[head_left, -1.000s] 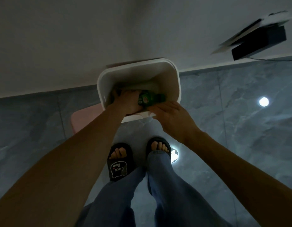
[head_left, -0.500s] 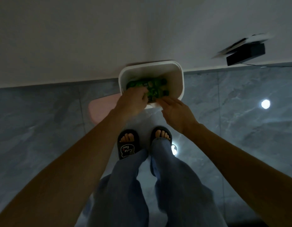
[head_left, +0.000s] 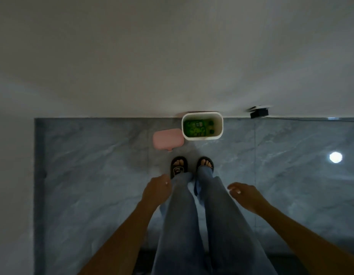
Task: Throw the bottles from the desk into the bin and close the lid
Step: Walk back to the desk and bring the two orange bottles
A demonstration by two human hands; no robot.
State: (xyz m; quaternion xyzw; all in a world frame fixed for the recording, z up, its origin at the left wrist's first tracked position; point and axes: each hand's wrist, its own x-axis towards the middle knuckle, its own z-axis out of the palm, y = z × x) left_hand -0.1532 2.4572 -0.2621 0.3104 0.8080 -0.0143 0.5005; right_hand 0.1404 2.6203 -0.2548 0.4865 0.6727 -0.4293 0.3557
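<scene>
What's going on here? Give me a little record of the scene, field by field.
bin: white bin, open, standing against the wall
contents: green bottles lying inside
lid: pink lid on the floor beside the bin, not on it
left hand: left hand empty, near the leg
right hand: right hand empty, fingers spread
remaining: close the lid

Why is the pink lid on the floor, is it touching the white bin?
Cannot tell. In the head view the pink lid lies flat on the floor with its right edge meeting the white bin, with no visible gap, but contact isn't plain.
</scene>
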